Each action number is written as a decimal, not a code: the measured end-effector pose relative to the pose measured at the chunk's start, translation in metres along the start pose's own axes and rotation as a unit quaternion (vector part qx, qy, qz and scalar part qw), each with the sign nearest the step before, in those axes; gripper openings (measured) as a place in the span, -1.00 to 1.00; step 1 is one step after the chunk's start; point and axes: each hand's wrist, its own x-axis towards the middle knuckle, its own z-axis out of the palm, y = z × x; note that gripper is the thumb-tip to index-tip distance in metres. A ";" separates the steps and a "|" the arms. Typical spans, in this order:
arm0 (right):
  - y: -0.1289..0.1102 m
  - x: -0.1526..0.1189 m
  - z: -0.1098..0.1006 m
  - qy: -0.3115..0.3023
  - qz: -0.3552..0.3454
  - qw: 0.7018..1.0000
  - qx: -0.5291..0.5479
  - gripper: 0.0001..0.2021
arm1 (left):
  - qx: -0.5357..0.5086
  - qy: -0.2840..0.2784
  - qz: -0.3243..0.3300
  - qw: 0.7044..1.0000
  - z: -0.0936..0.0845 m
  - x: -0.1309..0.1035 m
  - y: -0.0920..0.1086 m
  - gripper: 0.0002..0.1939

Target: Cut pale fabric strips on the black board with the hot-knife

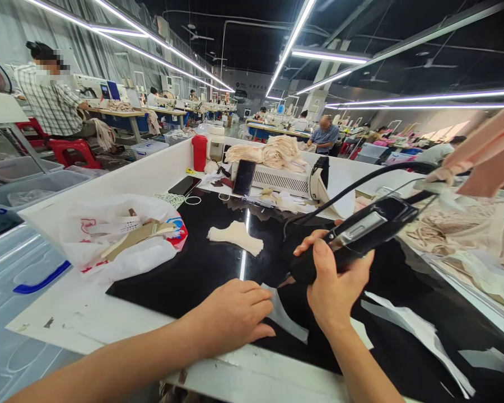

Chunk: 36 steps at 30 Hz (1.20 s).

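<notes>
My right hand (pixel 336 285) is wrapped round a black corded hand tool (pixel 357 232) with a silver panel on its side. It is tilted, its lower end near the black work surface; its exact kind I cannot make out. My left hand (pixel 235 313) lies palm down with the fingers stretched out and the thumb apart. Its fingertips touch the edge of a thin whitish curved piece (pixel 289 320), partly hidden by the hand. Farther back on the black sheet (pixel 180 280) lies a cream fabric piece (pixel 236 237) with a curved outline.
A white plastic bag (pixel 121 263) with cut pieces sits at left. Behind are a phone (pixel 244 178), a red cup (pixel 199 153) and stacked beige fabric (pixel 281 151). The tool's cable (pixel 361 178) arches rightward. White strips (pixel 420 330) and piled fabric (pixel 479 226) lie right. People work at tables beyond.
</notes>
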 end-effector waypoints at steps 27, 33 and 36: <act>-0.005 -0.004 0.004 0.029 0.017 0.999 -0.011 -0.68 | -0.009 -0.013 -0.002 1.000 -0.007 0.000 0.000 -0.69; -0.002 -0.002 0.003 0.036 0.014 0.999 -0.020 -0.69 | -0.006 -0.022 -0.005 1.000 -0.006 -0.001 -0.001 -0.68; -0.001 -0.002 0.002 0.037 0.012 0.999 -0.025 -0.68 | -0.008 -0.019 -0.004 1.000 -0.006 -0.001 0.000 -0.68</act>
